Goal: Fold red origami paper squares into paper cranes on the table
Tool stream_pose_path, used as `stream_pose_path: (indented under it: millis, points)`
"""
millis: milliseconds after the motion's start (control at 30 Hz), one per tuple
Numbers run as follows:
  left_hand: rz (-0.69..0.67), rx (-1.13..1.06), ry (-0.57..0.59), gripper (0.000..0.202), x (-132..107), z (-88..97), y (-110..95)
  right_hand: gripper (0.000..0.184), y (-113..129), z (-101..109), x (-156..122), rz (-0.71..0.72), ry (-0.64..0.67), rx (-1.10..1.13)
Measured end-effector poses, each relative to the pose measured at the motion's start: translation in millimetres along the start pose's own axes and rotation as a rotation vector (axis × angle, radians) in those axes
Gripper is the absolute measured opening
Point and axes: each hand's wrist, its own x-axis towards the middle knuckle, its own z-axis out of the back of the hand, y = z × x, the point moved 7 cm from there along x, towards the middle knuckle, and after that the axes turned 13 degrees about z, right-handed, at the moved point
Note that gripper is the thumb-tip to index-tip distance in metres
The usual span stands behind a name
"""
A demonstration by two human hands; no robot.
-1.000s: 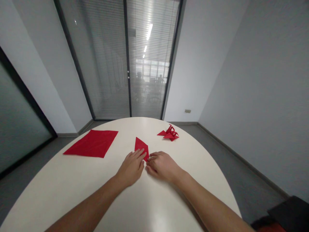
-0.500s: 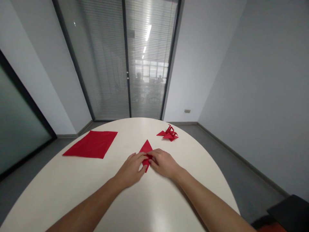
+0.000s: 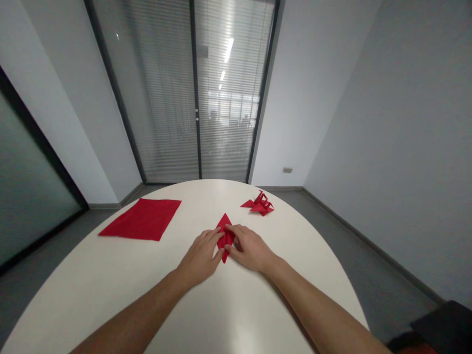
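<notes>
A diamond of folded red paper (image 3: pixel 226 237) lies flat on the table, one point facing away from me and one towards me. My left hand (image 3: pixel 202 255) grips its left side, fingertips on top and thumb close to the near point. From the right, my right hand (image 3: pixel 249 247) holds the other edge, with curled fingers on the upper part and the thumb lower down. A crease runs along the middle of the paper between my fingers. The fingertips cover parts of both side edges.
Red folded paper cranes (image 3: pixel 261 204) sit at the back right of the round white table (image 3: pixel 206 314); they overlap. A stack or sheet of flat red paper (image 3: pixel 143 220) lies at the left. A dark object (image 3: pixel 446 324) shows at the lower right, beyond the table edge.
The side flaps of the red paper now lie flatter, and the diamond looks narrower with its middle crease showing. My fingers have spread slightly apart along its sides.
</notes>
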Motion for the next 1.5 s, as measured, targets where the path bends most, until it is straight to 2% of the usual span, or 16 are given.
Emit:
stream_pose_path:
  millis: [100,233,533,767,867,1033,1267,1500]
  points:
    - [0.001,-0.020,0.001,0.043,0.4,-0.6,0.7,0.052,-0.2,2.9,-1.0,-0.039,-0.024,0.016]
    - [0.016,-0.055,0.001,0.042,0.2,-0.4,2.0,0.046,1.5,5.4,-1.3,-0.053,-0.041,0.032]
    - [0.058,-0.091,-0.010,0.049,-0.2,3.9,1.7,0.035,4.0,7.0,-1.8,-0.064,-0.009,0.047]
    - [0.086,-0.121,-0.007,0.057,0.6,3.8,4.2,0.043,2.3,6.0,-2.5,-0.070,0.013,0.060]
    - [0.081,-0.143,-0.023,0.048,1.8,5.6,4.3,0.048,4.0,6.2,-2.0,-0.043,0.004,0.066]
    - [0.082,-0.157,-0.048,0.023,3.5,11.5,2.4,0.028,1.4,6.2,-1.9,-0.066,-0.006,0.052]
    - [0.090,-0.141,-0.094,0.018,2.9,16.8,1.3,0.018,-5.7,5.5,-2.3,-0.094,-0.057,0.066]
    - [0.234,-0.124,-0.116,0.012,4.8,21.9,8.4,0.009,-13.4,6.6,-3.4,-0.158,-0.082,0.085]
